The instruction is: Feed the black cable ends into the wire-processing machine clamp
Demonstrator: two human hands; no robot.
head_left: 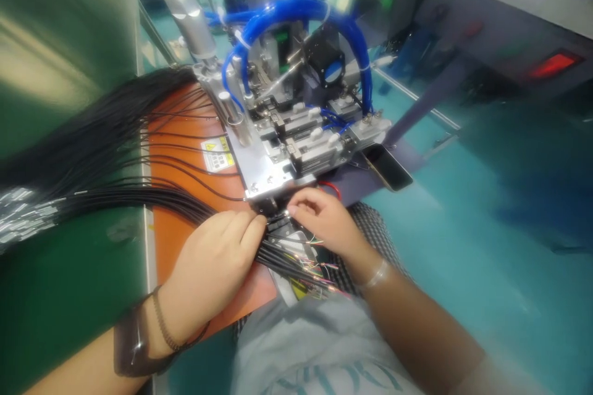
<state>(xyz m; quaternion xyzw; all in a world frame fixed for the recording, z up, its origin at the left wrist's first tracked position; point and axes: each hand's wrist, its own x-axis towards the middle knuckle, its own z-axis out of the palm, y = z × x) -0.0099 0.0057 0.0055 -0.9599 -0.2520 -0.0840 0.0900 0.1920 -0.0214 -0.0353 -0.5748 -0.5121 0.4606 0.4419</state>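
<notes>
My left hand (220, 265) is closed over a bundle of black cables (171, 199) at the front of a metal machine (271, 176). The cables run out under it to the right, where their stripped ends show thin coloured wires (324, 271). Close beside it, my right hand (324, 219) has thumb and index finger pinched at the end of a cable, just below the machine's front edge. What exactly lies between these fingertips is too small to make out.
An orange board (173, 126) carries the machine, a warning label (217, 154) and several single black cables. More black cables (92, 117) hang off to the left. Blue hoses (296, 9) arch over the machine. A phone (389, 166) sits at its right side.
</notes>
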